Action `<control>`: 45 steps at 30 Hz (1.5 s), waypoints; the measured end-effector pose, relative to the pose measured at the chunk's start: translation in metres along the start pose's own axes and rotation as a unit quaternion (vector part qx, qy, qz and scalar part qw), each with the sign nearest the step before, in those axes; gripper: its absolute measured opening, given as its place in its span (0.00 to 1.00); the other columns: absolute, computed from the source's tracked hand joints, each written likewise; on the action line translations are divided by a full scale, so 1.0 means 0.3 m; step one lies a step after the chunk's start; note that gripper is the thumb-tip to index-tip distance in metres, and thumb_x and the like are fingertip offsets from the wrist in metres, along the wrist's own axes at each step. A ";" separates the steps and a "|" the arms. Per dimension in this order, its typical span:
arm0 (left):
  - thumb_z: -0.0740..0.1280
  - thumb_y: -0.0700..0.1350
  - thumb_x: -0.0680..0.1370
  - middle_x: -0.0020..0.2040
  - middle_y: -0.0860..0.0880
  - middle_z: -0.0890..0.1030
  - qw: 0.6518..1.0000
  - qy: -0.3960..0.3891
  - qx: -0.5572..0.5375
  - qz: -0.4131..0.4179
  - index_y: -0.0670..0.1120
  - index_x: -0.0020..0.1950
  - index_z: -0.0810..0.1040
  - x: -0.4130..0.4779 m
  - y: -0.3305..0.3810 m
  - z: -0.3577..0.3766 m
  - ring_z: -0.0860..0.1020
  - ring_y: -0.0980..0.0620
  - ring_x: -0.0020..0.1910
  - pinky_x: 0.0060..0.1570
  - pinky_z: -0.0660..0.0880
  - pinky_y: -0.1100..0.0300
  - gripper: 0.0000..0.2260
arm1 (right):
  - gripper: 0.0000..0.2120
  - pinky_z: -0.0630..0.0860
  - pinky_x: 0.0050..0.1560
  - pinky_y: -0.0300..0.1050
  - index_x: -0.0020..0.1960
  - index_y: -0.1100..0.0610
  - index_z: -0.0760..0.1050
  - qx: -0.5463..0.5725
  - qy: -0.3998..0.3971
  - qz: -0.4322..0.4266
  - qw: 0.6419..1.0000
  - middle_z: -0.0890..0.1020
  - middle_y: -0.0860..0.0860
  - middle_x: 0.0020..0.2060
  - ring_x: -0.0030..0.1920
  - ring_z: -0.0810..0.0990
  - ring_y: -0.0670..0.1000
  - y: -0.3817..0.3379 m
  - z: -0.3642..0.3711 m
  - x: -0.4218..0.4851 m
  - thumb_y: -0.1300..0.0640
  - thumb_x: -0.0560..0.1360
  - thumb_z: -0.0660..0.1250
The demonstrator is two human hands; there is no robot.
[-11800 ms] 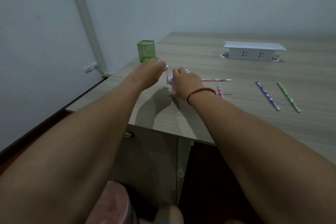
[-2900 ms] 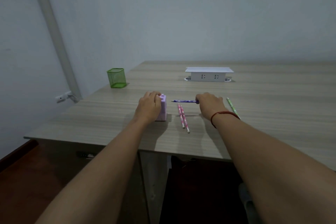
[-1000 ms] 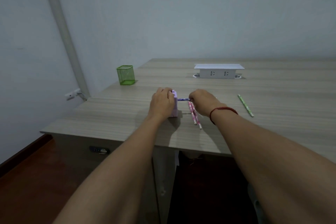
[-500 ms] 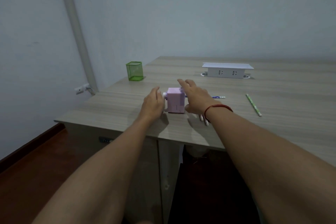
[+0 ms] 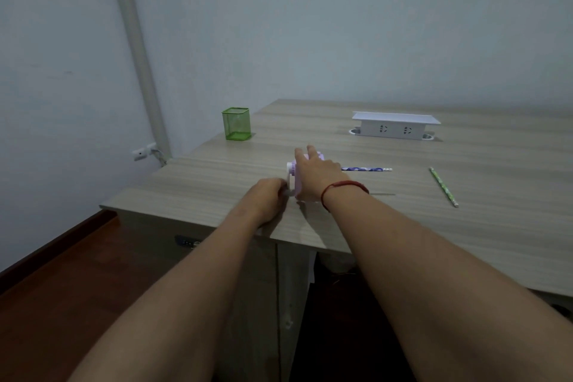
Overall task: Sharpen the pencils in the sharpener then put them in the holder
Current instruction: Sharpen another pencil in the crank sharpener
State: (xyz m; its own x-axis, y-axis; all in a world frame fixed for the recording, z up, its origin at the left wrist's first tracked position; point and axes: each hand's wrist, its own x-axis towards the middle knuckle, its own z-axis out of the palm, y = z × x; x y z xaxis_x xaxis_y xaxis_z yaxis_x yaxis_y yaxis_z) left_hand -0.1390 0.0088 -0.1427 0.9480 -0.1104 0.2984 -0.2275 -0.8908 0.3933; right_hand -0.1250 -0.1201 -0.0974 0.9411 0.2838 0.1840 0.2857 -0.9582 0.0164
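The small purple sharpener [image 5: 297, 184] stood on the table [image 5: 217, 183], close to the near edge and not far from the near left corner. The right hand [image 5: 316, 175] lay over the top of it, with its fingers [image 5: 311, 152] stretched out straight, pressing down and clasping nothing. Most of the sharpener was hidden under that hand. A red string [image 5: 344, 185] went round the right wrist.

The left hand [image 5: 267, 199] was just beside the sharpener's left side. Its fingers were curled round the end of the white crank [image 5: 290, 171], gripping it.

1 purple pencil [image 5: 366, 169] stuck out from the right side of the sharpener. It was level, pointing toward the right edge of the table. How far it went in I could not tell, because the right hand covered that end.

1 green pencil [image 5: 443, 187] lay flat on the table farther to the right, well apart from the sharpener.

The green mesh holder [image 5: 236, 123] stood upright at the far left corner of the table. No pencil showed above its rim.

A white socket box [image 5: 393, 127] sat near the far edge. A pale pipe [image 5: 133, 40] ran up the wall behind the left edge.
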 end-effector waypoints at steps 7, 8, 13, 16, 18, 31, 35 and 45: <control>0.59 0.42 0.80 0.51 0.42 0.82 0.998 -0.026 0.049 -0.011 0.44 0.51 0.80 0.016 0.015 -0.001 0.80 0.44 0.50 0.53 0.76 0.52 0.10 | 0.29 0.70 0.65 0.57 0.72 0.54 0.62 0.022 0.058 -0.002 0.998 0.63 0.55 0.72 0.71 0.66 0.59 -0.006 0.034 -0.005 0.51 0.75 0.68; 0.59 0.42 0.81 0.51 0.42 0.82 0.998 -0.028 0.055 -0.011 0.44 0.52 0.80 0.019 0.013 0.000 0.80 0.45 0.50 0.52 0.75 0.53 0.10 | 0.29 0.69 0.65 0.57 0.72 0.54 0.62 0.027 0.060 0.000 0.998 0.63 0.55 0.72 0.70 0.66 0.60 -0.007 0.037 -0.006 0.50 0.75 0.68; 0.60 0.44 0.80 0.49 0.44 0.82 0.998 -0.024 0.062 -0.007 0.45 0.52 0.80 0.040 -0.005 0.004 0.80 0.47 0.47 0.51 0.77 0.53 0.10 | 0.30 0.56 0.75 0.62 0.74 0.55 0.60 0.047 0.064 -0.004 0.997 0.61 0.56 0.75 0.75 0.59 0.64 -0.004 0.050 -0.005 0.49 0.76 0.67; 0.60 0.44 0.80 0.49 0.44 0.82 0.996 -0.032 0.078 -0.003 0.45 0.52 0.81 0.059 -0.014 0.005 0.79 0.47 0.46 0.50 0.76 0.53 0.10 | 0.28 0.56 0.75 0.62 0.72 0.55 0.61 0.052 0.067 -0.005 0.996 0.63 0.55 0.73 0.74 0.60 0.64 -0.003 0.056 -0.004 0.50 0.77 0.66; 0.61 0.42 0.79 0.49 0.43 0.82 0.993 -0.050 0.110 0.007 0.44 0.52 0.80 0.071 -0.023 -0.001 0.79 0.47 0.46 0.47 0.75 0.55 0.08 | 0.24 0.59 0.73 0.62 0.72 0.55 0.63 0.064 0.071 -0.004 0.995 0.64 0.55 0.72 0.72 0.63 0.64 -0.004 0.056 -0.006 0.51 0.78 0.63; 0.58 0.37 0.80 0.54 0.39 0.78 0.973 0.031 0.207 0.097 0.39 0.56 0.74 0.217 -0.034 -0.085 0.76 0.40 0.53 0.50 0.70 0.51 0.08 | 0.23 0.68 0.66 0.58 0.70 0.54 0.65 0.056 0.079 -0.009 0.995 0.69 0.54 0.68 0.64 0.73 0.59 -0.010 0.061 0.029 0.54 0.76 0.66; 0.56 0.40 0.83 0.51 0.40 0.80 0.969 0.053 0.185 0.157 0.40 0.53 0.76 0.269 -0.030 -0.149 0.77 0.40 0.51 0.63 0.66 0.52 0.10 | 0.25 0.71 0.64 0.58 0.70 0.55 0.63 0.031 0.053 -0.012 0.998 0.68 0.55 0.68 0.65 0.72 0.59 0.008 0.043 0.045 0.53 0.76 0.66; 0.55 0.43 0.83 0.46 0.38 0.79 0.964 0.052 0.188 0.179 0.39 0.47 0.74 0.147 0.014 -0.181 0.76 0.39 0.48 0.46 0.71 0.47 0.12 | 0.25 0.72 0.63 0.59 0.71 0.56 0.62 0.017 0.034 0.007 0.999 0.67 0.56 0.69 0.69 0.69 0.58 -0.001 0.030 0.036 0.53 0.77 0.66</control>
State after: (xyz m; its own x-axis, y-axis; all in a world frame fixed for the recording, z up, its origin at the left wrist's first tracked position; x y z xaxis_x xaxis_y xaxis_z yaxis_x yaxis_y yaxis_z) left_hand -0.1101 0.0242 -0.0807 0.7916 -0.4133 0.4502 -0.4213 -0.9027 -0.0879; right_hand -0.1133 -0.1165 -0.1041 0.9308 0.2662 0.2506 0.2800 -0.9598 -0.0205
